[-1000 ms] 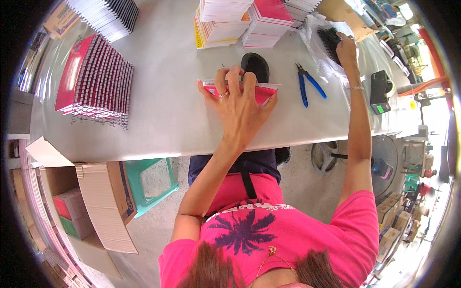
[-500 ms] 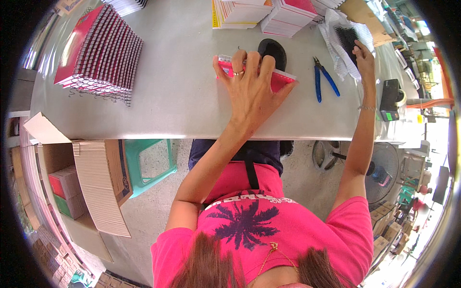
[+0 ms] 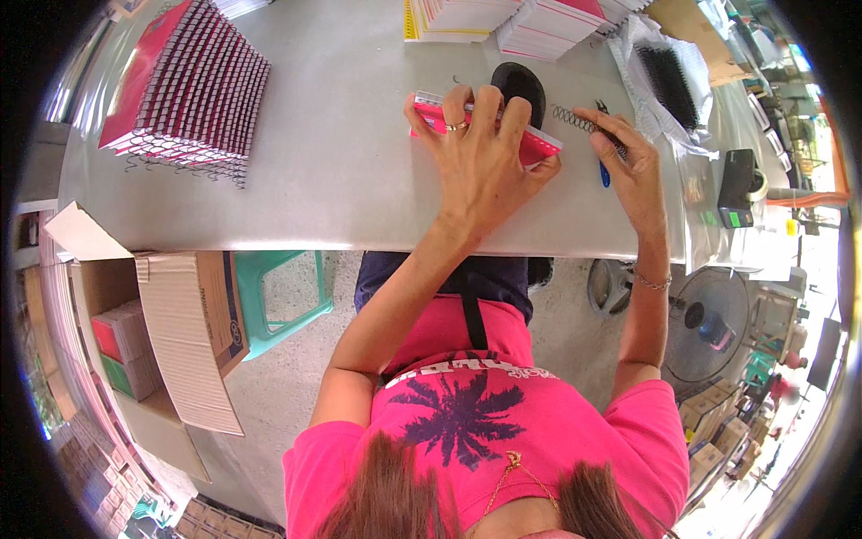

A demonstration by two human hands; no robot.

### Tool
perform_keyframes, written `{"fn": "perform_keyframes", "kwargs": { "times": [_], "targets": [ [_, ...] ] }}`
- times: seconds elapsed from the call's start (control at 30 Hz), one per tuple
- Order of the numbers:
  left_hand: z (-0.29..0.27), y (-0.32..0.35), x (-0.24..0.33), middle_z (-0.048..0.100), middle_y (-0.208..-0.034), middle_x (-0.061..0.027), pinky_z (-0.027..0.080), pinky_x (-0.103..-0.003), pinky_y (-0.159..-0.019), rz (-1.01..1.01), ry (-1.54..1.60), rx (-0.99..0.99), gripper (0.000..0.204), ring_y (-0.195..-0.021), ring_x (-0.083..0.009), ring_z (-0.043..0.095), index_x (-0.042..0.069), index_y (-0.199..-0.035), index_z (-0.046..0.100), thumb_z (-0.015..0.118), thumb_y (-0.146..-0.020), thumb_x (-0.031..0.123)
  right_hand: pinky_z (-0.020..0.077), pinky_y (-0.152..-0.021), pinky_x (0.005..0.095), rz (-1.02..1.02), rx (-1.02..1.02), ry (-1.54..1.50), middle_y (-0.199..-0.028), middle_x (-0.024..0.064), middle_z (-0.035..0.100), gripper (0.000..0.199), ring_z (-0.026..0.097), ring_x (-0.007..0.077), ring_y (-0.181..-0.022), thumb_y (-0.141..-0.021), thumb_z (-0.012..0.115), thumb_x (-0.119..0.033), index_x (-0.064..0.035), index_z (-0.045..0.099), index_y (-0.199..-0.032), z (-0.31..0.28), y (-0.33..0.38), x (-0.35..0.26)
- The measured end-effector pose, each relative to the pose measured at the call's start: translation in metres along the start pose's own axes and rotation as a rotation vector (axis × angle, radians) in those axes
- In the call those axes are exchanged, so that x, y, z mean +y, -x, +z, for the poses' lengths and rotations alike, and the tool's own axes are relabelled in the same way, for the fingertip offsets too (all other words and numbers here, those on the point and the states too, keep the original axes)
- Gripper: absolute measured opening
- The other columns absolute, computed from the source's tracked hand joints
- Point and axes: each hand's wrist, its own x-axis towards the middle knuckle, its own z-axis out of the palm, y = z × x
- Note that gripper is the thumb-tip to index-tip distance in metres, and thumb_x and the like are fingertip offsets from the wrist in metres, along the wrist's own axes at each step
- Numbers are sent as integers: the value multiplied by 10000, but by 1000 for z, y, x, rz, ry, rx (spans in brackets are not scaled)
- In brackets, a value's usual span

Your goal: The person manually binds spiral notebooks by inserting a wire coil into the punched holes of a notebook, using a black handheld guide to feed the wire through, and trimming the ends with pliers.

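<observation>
My left hand [image 3: 476,157] grips a small red-covered notebook [image 3: 540,146], its punched edge facing away from me, fingers over the top. Between the fingers of my right hand [image 3: 633,166] is a black spiral binding coil [image 3: 575,117], its free end pointing left toward the notebook but apart from it. Blue-handled cutters [image 3: 604,173] lie under that hand, mostly hidden. Just beyond the notebook is a black rounded object [image 3: 519,90], partly covered. A bundle of black coils [image 3: 669,85] rests on white wrapping paper [image 3: 637,112] at the right.
Red-covered spiral notebooks [image 3: 193,94] are stacked at the left. Unbound page stacks [image 3: 548,31] stand at the far edge. A black tape dispenser [image 3: 736,184] is at the right. Below the table are an open carton [image 3: 193,314], a green stool [image 3: 283,332] and a fan [image 3: 709,323].
My right hand has come left from the coil bundle with one coil in its fingers, passing over the cutters. The left hand still holds the notebook in nearly the same place.
</observation>
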Motion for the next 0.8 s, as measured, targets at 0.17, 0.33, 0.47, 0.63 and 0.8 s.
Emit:
{"fn": "perform_keyframes", "kwargs": {
  "times": [0.17,0.33,0.47,0.63,0.8],
  "targets": [
    [1,0,-1,501,-960,6,251,-634,-954,-15,-12,6,401,-1072,-268,453,194,-860,595,793,-564,380,436,-829,237,-50,42,-21,-966,61,643,256,565,124,-894,-868,616,-11,-26,691,-1112,10,5,1],
    [2,1,-1,481,-954,10,221,-683,-969,7,3,22,446,-1051,-260,459,176,-896,575,797,-558,364,430,-764,263,-50,36,14,-923,46,630,255,500,126,-785,-844,637,-15,-44,704,-1088,12,9,-7],
    [1,-1,-1,485,-952,9,238,-662,-957,5,-1,19,452,-1043,-260,462,180,-895,573,803,-552,364,427,-753,265,-57,49,39,-903,40,620,226,496,130,-784,-841,670,-57,-49,712,-1063,12,11,-4],
    [3,0,-2,486,-948,13,258,-635,-933,13,-25,27,446,-1038,-257,461,189,-892,572,802,-553,367,422,-748,262,-43,52,8,-894,43,619,204,506,132,-798,-855,675,-91,-46,715,-1050,13,15,0],
    [1,-1,0,510,-952,11,268,-583,-943,2,-70,-9,393,-1046,-264,466,202,-866,599,791,-581,394,423,-754,262,-63,79,-3,-890,47,617,183,521,139,-818,-876,651,-81,-34,710,-1043,15,16,1]
  ]
}}
